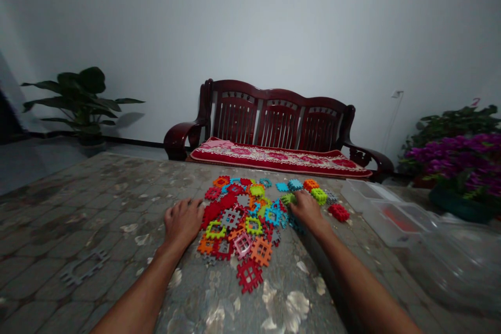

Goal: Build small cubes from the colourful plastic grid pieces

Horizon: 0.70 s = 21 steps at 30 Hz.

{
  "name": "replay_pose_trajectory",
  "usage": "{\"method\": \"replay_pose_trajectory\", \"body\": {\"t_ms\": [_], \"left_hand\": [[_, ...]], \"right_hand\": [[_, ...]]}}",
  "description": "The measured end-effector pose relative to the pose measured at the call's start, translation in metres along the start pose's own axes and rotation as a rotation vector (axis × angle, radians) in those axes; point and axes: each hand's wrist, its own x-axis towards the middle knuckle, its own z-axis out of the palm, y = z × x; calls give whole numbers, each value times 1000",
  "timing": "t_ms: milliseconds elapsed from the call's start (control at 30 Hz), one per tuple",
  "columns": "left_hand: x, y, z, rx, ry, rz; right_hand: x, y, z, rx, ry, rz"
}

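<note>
A heap of interlocking plastic building pieces [243, 244] in red, orange, pink, grey, blue and lime lies mid-table, many with window-like cutouts. At the heap's left edge, my left hand [183, 222] rests palm down, fingers spread loosely beside a solid red piece [221, 207]. To the heap's right, my right hand [307, 209] has its fingers closed at a green piece [288, 199]; the grip is partly hidden. Around it sit small stacks sorted by colour: blue [295, 185], orange [310, 184], lime [319, 196], grey [331, 197] and red [338, 212].
A long grey piece [85, 267] lies apart at left on the patterned tabletop [129, 193]. Clear plastic containers [399, 222] line the right side, near purple flowers [462, 159]. A wooden bench [277, 120] stands beyond the far edge.
</note>
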Motion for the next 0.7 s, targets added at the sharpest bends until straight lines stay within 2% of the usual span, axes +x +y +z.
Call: {"method": "replay_pose_trajectory", "body": {"t_ms": [167, 300, 367, 700], "left_hand": [[0, 1, -2, 8, -13, -6], [0, 0, -1, 8, -6, 5], [1, -1, 1, 13, 0, 5], [1, -1, 2, -11, 5, 1]], "right_hand": [[-10, -9, 1, 113, 19, -64], [-28, -27, 3, 386, -64, -187], [-37, -35, 2, 444, -96, -221], [-51, -36, 3, 299, -134, -249]]}}
